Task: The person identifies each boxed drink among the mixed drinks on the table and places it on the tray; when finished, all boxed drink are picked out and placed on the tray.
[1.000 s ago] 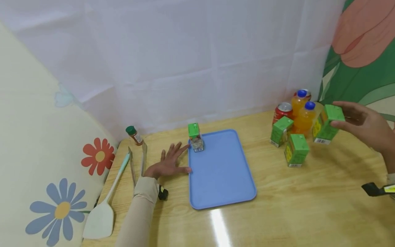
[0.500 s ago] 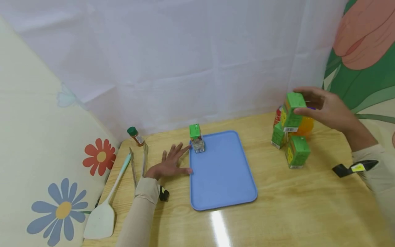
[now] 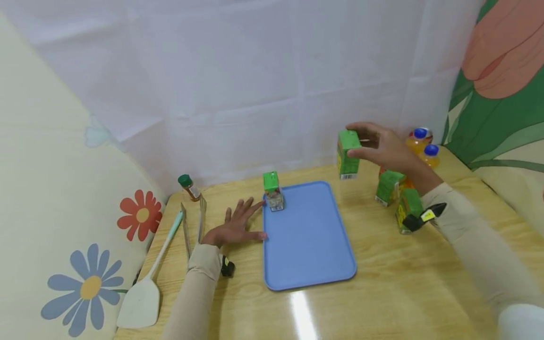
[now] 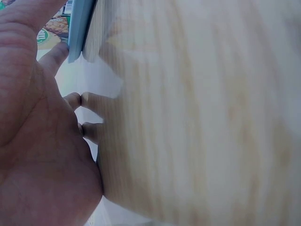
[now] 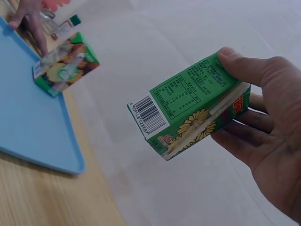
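Note:
My right hand (image 3: 378, 145) grips a green drink carton (image 3: 349, 156) between thumb and fingers, in the air off the tray's far right corner. The right wrist view shows that carton (image 5: 188, 108) with its barcode and a straw along one side. A blue tray (image 3: 308, 241) lies on the table, with another green-topped carton (image 3: 274, 192) standing upright in its far left corner. Fingers spread, my left hand (image 3: 235, 226) rests at the tray's left edge, its thumb and a fingertip touching the rim. In the left wrist view the left palm (image 4: 42, 127) is beside the tray's edge (image 4: 81, 28).
On the right stand two green cartons, one nearer (image 3: 409, 210) and one behind (image 3: 388, 188), plus orange drink bottles (image 3: 431, 156) and partly hidden red cans. At left lie a white spatula (image 3: 142, 302), metal tongs (image 3: 201, 219) and a green-capped spice jar (image 3: 189, 187).
My right hand has carried the green carton leftward from above the bottles toward the tray. The left hand has stayed at the tray's edge.

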Tool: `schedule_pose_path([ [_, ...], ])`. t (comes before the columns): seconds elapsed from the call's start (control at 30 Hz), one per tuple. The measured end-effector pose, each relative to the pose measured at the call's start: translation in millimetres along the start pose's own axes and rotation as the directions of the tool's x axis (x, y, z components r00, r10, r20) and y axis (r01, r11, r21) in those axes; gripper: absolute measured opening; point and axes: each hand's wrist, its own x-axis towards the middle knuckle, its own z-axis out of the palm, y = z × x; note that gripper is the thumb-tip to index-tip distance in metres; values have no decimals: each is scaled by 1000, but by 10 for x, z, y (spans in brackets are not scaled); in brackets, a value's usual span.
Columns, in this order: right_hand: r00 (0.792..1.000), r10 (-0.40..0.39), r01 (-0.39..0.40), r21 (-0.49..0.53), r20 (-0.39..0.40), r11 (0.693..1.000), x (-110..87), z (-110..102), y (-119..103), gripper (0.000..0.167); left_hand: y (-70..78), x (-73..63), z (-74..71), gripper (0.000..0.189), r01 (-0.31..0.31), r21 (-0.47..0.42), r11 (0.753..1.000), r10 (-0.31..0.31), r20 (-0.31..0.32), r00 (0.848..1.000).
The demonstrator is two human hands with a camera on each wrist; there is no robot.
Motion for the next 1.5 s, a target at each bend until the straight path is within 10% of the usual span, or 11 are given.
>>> schedule_pose_path([
  [1.0, 996, -41, 34, 88, 73, 996, 513, 1272, 296, 70, 29, 0, -5, 97, 9, 22, 1000, -9, 1, 1000],
  [1.5, 997, 19, -27, 91, 80, 995, 516, 1564, 537, 70, 34, -9, -16, 99, 14, 18, 1000, -14, 2, 1000],
])
